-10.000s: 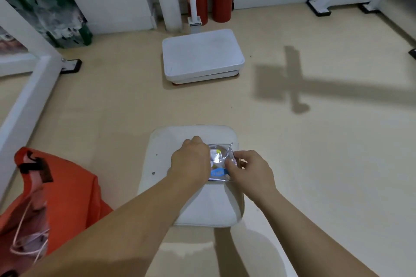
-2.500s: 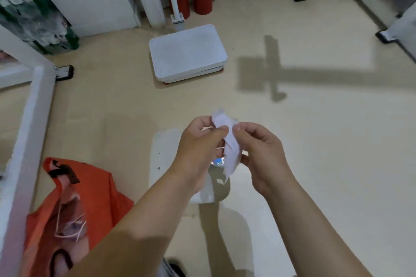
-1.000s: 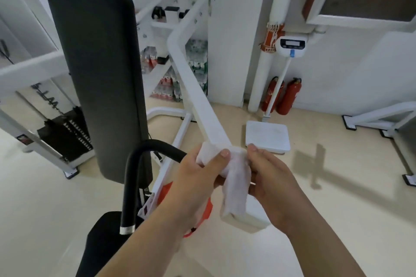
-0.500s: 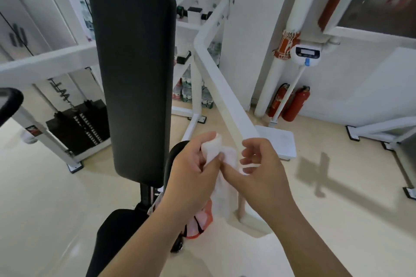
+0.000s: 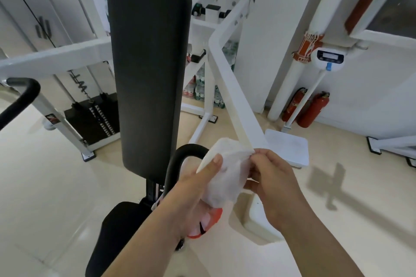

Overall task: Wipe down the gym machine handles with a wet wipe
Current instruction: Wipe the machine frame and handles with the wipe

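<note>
A white wet wipe [image 5: 225, 175] is spread between both hands in front of me. My left hand [image 5: 193, 195] pinches its left edge with the thumb on top. My right hand [image 5: 270, 184] pinches its right edge with the fingertips. A black curved machine handle [image 5: 174, 164] rises just left of my left hand, partly hidden behind it. A second black handle [image 5: 22, 96] curves in at the far left. Neither hand touches a handle.
A tall black back pad [image 5: 148, 69] stands behind the near handle, above a black seat [image 5: 117, 227]. White frame bars [image 5: 234, 92], a weight stack [image 5: 94, 119], a white floor scale [image 5: 286, 148], red extinguishers [image 5: 313, 108] and an orange bag [image 5: 207, 225] surround me.
The wipe came out of its packet, and my view rose from the floor to the machine. In the last half second the wipe has been unfolded wider between my hands.
</note>
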The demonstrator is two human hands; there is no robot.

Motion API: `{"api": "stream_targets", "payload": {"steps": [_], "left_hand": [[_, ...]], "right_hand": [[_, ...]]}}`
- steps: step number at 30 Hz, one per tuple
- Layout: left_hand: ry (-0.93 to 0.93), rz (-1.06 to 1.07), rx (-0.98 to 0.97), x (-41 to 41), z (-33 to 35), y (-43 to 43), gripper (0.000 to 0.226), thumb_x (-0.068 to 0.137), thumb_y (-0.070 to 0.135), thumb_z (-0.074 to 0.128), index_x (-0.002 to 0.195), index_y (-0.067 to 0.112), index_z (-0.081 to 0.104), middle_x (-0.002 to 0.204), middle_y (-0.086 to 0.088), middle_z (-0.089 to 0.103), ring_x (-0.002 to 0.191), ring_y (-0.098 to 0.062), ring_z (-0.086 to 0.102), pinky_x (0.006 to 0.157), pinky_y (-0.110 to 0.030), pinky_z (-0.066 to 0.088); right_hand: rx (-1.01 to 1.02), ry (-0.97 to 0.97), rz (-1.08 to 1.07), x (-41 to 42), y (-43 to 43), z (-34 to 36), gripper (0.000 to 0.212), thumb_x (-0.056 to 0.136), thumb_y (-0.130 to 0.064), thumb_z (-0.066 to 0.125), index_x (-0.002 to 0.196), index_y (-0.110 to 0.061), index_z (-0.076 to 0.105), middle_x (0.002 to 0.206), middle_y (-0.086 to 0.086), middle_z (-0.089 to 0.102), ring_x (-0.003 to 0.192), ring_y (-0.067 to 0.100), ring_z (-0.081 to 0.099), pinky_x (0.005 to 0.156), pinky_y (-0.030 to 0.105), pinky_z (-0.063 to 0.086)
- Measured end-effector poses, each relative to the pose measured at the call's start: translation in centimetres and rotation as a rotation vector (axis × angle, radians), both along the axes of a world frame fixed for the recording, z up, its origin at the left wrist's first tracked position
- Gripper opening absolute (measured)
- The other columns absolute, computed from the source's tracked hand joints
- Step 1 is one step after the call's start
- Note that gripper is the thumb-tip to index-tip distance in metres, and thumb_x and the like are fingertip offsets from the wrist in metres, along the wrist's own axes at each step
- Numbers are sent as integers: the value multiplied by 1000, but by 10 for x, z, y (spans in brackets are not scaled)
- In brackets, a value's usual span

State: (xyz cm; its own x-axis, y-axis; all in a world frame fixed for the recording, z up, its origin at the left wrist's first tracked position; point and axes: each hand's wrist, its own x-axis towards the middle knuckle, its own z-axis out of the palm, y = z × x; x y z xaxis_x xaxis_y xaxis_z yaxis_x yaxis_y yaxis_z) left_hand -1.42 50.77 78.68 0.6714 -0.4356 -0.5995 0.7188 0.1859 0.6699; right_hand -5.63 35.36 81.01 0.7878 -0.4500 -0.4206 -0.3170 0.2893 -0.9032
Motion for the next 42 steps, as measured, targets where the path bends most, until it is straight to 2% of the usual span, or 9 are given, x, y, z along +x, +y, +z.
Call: {"api": "stream_targets", "payload": {"steps": [3, 11, 15, 19, 27, 31, 35, 39, 42], "left_hand": [[11, 38, 11, -3, -1, -18, 53, 76, 44, 79, 121, 17, 69, 103, -8, 82, 95, -24, 80, 90, -43, 60], [-35, 266, 140, 29, 11, -2, 30, 104, 43, 57, 115, 18, 69, 111, -8, 79, 102, -30, 76, 95, -53, 59], [-1000, 214, 816, 67, 30, -2, 38, 109, 37, 44, 89, 9, 62, 92, -11, 64, 83, -28, 63, 73, -42, 55], [-1609, -531, 1359, 91, -13, -28, 71, 106, 42, 0, 121, 17, 65, 131, -4, 61, 124, -29, 54, 107, -46, 43], [-1529, -1191, 1467, 88, -33, -62, 57, 109, 46, 19, 76, 19, 56, 66, 2, 51, 58, -20, 46, 57, -33, 34], [-1120, -1542, 1372, 105, -30, -108, 39, 105, 30, 33, 78, 17, 58, 79, 2, 59, 74, -20, 56, 73, -36, 45], [-1407, -1374, 1356, 72, -41, -94, 24, 97, 21, 46, 76, 17, 55, 72, 1, 57, 66, -22, 53, 64, -37, 43], [-1838, -951, 1296, 36, -77, -20, 35, 101, 34, 47, 124, 13, 63, 115, -5, 65, 104, -30, 58, 102, -48, 47], [-1735, -911, 1493, 60, -56, -20, 37, 106, 41, 36, 108, 18, 65, 101, -4, 68, 85, -26, 59, 80, -41, 44]], "right_hand": [[41, 95, 24, 6, 2, -9, 21, 103, -10, 51, 101, -6, 71, 90, 10, 76, 89, 28, 71, 89, 50, 62], [-615, -43, 38, 22, -32, -29, 7, 105, -31, 55, 100, -30, 60, 65, -6, 63, 52, 10, 49, 55, 31, 42], [-1180, 37, 119, 41, -54, -61, 27, 101, -30, 59, 126, -18, 60, 107, 2, 67, 96, 23, 63, 78, 38, 51], [-1473, 185, 313, 47, -53, -95, 47, 97, -35, 62, 136, -13, 49, 125, 15, 55, 103, 38, 62, 74, 45, 56], [-1433, 172, 262, 51, -53, -94, 38, 102, -33, 51, 137, -19, 45, 123, 8, 53, 98, 29, 62, 63, 40, 54], [-1386, 180, 233, 53, -57, -97, 33, 107, -32, 44, 137, -20, 47, 128, 8, 54, 104, 30, 62, 64, 35, 44], [-1363, 166, 225, 51, -58, -98, 36, 107, -30, 36, 140, -22, 47, 133, 8, 54, 108, 31, 62, 67, 39, 52], [-1398, 159, 214, 51, -57, -99, 34, 107, -30, 38, 138, -21, 48, 125, 8, 56, 99, 31, 63, 62, 34, 44], [-1396, 155, 214, 52, -56, -99, 34, 107, -30, 38, 138, -20, 48, 121, 9, 56, 95, 31, 63, 60, 36, 48]]}}
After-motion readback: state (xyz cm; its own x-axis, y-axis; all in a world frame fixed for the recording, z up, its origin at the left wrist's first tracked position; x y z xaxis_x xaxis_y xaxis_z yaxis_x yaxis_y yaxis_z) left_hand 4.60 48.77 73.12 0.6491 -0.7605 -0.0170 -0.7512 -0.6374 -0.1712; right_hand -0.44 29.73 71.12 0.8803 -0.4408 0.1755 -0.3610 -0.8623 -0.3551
